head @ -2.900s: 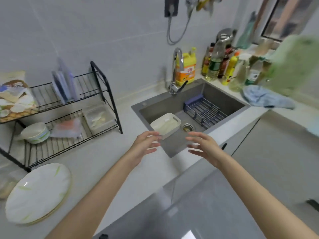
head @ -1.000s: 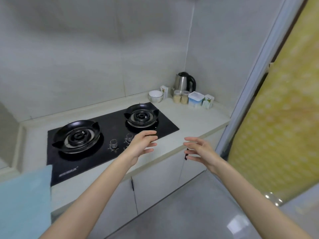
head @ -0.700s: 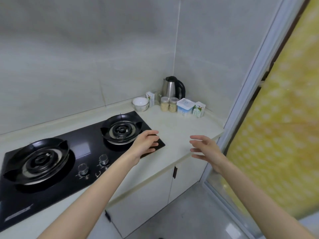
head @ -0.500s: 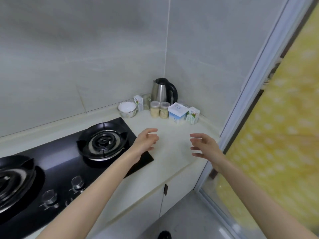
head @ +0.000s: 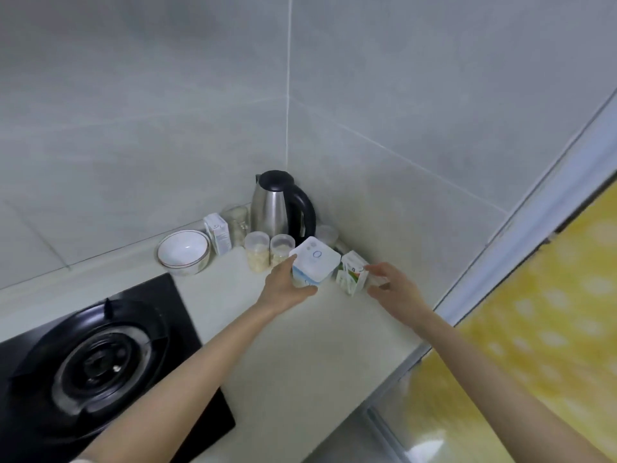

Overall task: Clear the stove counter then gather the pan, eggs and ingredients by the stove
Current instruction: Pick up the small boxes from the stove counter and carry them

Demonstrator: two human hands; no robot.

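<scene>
On the worktop (head: 300,345) corner, left hand (head: 287,289) grips a white square tub (head: 314,265), right hand (head: 394,289) a green-white carton (head: 350,277): clearing seems underway; both need lifting away.

Left hand (head: 286,289) now around tub (head: 314,262)

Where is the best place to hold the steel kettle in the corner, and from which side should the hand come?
I would grip the black loop handle of the kettle. It faces right, toward the side wall, and jars crowd its front, so come from the right and above.
</scene>
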